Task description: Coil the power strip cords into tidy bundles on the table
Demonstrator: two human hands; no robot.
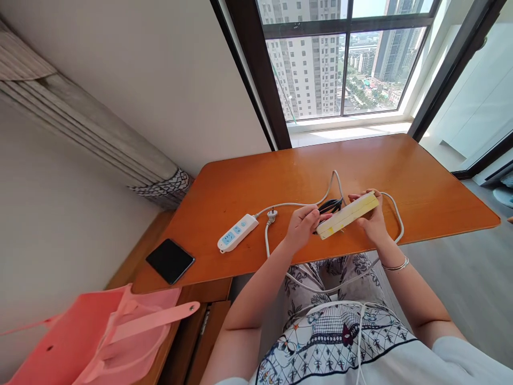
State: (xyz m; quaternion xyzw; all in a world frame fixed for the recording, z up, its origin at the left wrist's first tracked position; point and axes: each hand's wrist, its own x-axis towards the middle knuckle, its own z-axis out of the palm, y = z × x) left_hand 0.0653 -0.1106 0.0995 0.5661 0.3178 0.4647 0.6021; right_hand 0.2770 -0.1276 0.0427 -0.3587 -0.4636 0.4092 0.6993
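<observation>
A flat, pale yellow box-like block (pixel 348 215) is tilted above the table's front edge, between my two hands. My right hand (pixel 373 216) is closed around its right end, thumb below and fingers behind. At its left end, my left hand (pixel 303 227) is closed with the fingertips against the block. A coiled black cable (pixel 331 206) shows just behind the block, by my left fingers; I cannot tell whether they grip it too. Left of my hands lies a white power strip (pixel 238 233) with blue socket faces. Its white plug (pixel 272 215) stands prongs-up beside it.
The orange-brown wooden table (pixel 248 179) has a black phone (pixel 170 261) at its left side. White cord (pixel 396 211) loops past my right hand and hangs over my lap. A pink bag-like container (pixel 92 331) is at lower left. A window (pixel 344 69) lies beyond.
</observation>
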